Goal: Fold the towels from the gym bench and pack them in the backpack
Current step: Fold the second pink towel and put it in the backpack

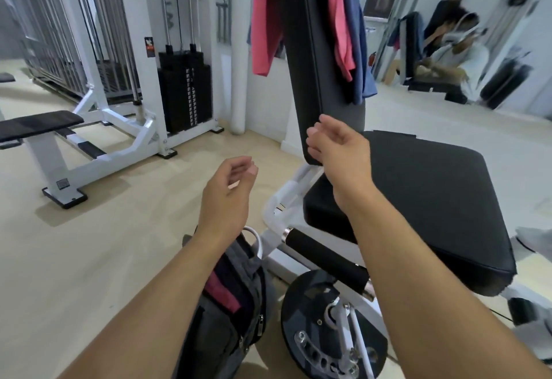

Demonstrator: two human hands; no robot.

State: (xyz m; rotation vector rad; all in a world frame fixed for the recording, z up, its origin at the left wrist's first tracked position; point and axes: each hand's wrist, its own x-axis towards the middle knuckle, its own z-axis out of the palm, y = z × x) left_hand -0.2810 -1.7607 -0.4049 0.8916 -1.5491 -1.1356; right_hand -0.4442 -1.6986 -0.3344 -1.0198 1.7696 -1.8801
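A pink towel (264,23) and a blue towel (357,35) are draped over the top of the upright black backrest (301,50) of the table; both hang in loose vertical folds, unfolded. A grey backpack (236,304) is stood open on the floor beside the seat pad (433,199), with a pink folded cloth (222,290) seen inside. The left hand (228,193) and right hand (337,148) are raised below the towels, each grip loosely curled and empty.

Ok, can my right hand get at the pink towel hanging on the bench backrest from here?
Probably yes. The right hand is empty, raised beside the backrest, and the pink towel hangs just above it with nothing between. The blue towel lies behind, not in the way.
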